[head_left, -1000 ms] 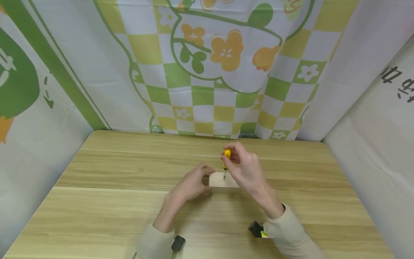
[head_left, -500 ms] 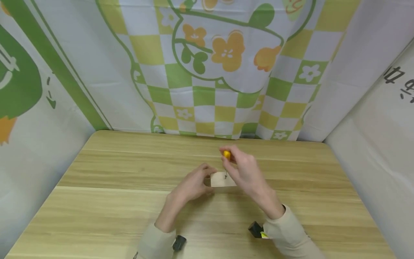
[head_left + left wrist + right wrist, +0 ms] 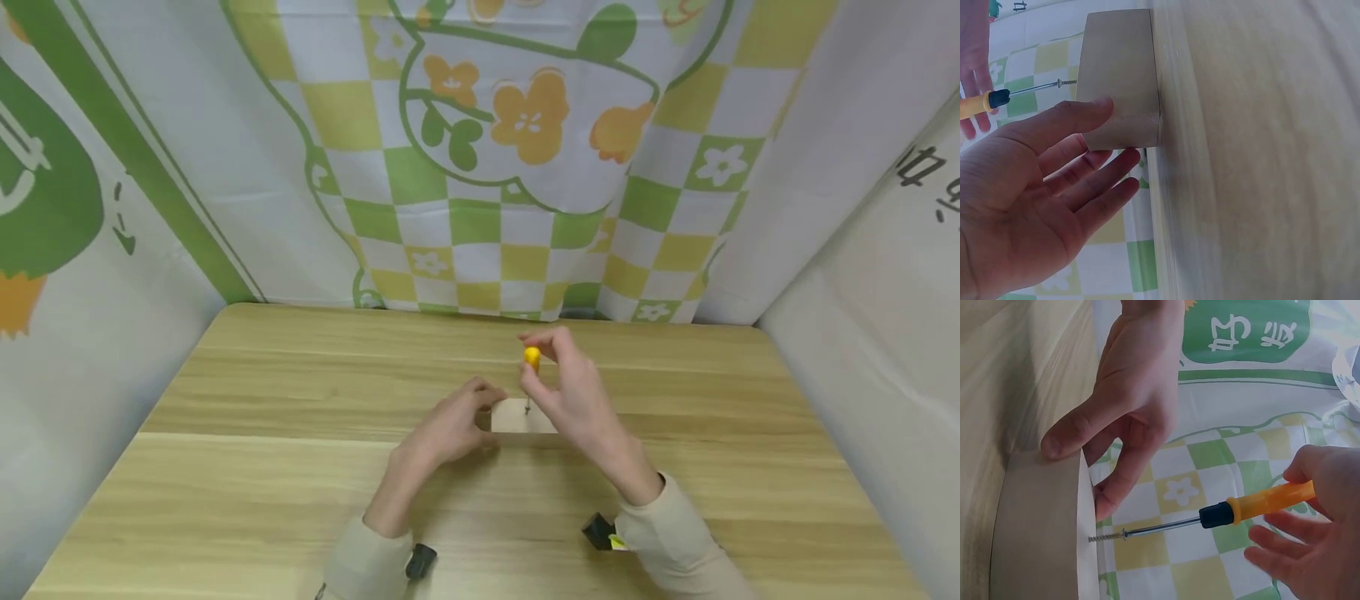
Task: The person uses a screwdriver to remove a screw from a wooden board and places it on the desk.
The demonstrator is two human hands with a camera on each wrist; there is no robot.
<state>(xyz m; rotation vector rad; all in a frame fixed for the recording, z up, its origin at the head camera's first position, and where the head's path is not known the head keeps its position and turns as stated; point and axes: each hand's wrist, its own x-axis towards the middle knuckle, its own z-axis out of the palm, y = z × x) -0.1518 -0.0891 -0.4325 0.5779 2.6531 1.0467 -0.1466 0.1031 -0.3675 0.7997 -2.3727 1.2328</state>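
Note:
A pale wooden block [image 3: 506, 419] stands on the table. My left hand [image 3: 450, 423] holds its left end, with the thumb [image 3: 1088, 115] on the side facing me and the fingers around the end and far side. From the block's top rises a threaded screw [image 3: 1107, 537], much of its shank showing. The tip of a screwdriver [image 3: 1266, 501], with a yellow handle and black collar, meets the screw's head. My right hand [image 3: 579, 400] holds the handle from the right between thumb and fingers; in the right wrist view several fingers stand loosely away from it.
The wood-grain table [image 3: 300, 492] spreads around the block. Behind it hangs a checked green, yellow and white curtain [image 3: 472, 225]; white printed cloth [image 3: 885, 333] flanks the right side. Black wrist devices [image 3: 422, 562] sit by both sleeves.
My right hand's fingers have turned and spread a little around the screwdriver handle, which stays over the screw. The left hand keeps its hold on the block. The head view has shifted slightly.

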